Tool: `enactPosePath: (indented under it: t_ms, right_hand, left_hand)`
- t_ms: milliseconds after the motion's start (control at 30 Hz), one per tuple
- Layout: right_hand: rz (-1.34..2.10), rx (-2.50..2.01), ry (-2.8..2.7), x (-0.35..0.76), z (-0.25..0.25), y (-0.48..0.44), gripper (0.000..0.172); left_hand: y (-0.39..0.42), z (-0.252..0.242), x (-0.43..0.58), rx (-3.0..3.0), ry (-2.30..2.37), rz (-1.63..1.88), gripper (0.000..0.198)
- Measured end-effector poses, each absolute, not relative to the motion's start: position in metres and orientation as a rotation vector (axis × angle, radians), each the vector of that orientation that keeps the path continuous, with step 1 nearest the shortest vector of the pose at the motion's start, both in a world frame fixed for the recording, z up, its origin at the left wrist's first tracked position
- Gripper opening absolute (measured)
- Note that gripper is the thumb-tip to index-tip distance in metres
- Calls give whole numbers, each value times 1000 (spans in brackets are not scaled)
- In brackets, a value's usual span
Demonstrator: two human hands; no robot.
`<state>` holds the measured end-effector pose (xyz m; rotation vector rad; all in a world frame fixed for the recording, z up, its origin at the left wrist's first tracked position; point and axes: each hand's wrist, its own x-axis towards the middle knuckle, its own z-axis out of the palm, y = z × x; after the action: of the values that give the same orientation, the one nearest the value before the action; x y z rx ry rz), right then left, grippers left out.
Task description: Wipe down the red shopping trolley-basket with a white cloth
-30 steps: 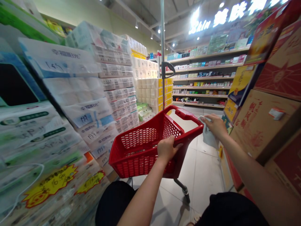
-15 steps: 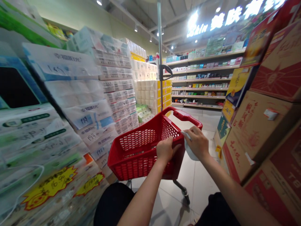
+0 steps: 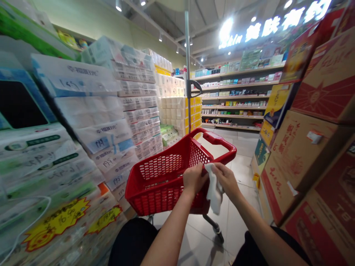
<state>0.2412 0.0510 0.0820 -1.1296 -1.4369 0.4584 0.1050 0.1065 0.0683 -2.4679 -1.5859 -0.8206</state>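
Note:
A red plastic shopping cart [image 3: 163, 199] with perforated basket walls stands in front of me. My left hand [image 3: 193, 178] is closed around the near top rim of its basket, close to the handle end. My right hand [image 3: 226, 181] pinches a white wipe [image 3: 215, 194], which hangs down beside the basket's corner. The wipe's upper edge is at the rim, right next to my left hand. The cart's red handle [image 3: 222, 141] rises just beyond my right hand. My left fingertips are hidden behind the rim.
Tall stacks of wrapped tissue packs [image 3: 102, 136] line the left side, with yellow price signs [image 3: 59, 221] low down. Cardboard boxes [image 3: 307, 144] are piled on the right. A metal pole [image 3: 188, 55] rises behind the cart. Stocked shelves [image 3: 235, 96] stand at the back.
My right hand has moved left along the rim from near the handle toward my left hand, bringing the wipe with it. The wipe now hangs longer. My left hand keeps its hold.

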Motion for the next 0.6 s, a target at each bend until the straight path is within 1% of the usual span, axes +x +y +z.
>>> enactPosePath:
  t_ms: [67, 100, 200, 233, 300, 400, 467, 533, 600]
  right_hand:
    - [756, -1034, -1205, 248, 79, 44, 38]
    - [848, -1006, -1112, 251, 79, 40, 40]
    - [919, -1008, -1004, 263, 82, 33, 42]
    - [865, -1035, -1001, 268, 85, 31, 42]
    - [613, -1129, -1009, 278, 93, 29, 41]
    - [-3, -1273, -1032, 294, 106, 32, 36]
    - [-323, -1299, -1121, 302, 111, 39, 31]
    - [-467, -1301, -1278, 306, 110, 49, 27]
    - [-507, -1328, -1412, 304, 103, 60, 27]
  left_hand:
    - [107, 67, 105, -2456, -1573, -834, 42]
    - [108, 66, 104, -2453, -1565, -841, 45]
    - [110, 63, 104, -2453, -1526, -866, 46]
    - [111, 62, 104, -2451, -1513, -874, 45]
    - [112, 60, 104, -2446, -1493, -888, 45]
    - [113, 59, 105, -2438, -1482, -898, 45]
    - [112, 59, 106, -2436, -1483, -898, 45]
    - [112, 59, 107, -2434, -1484, -897, 45]
    - [111, 60, 107, -2433, -1492, -894, 46]
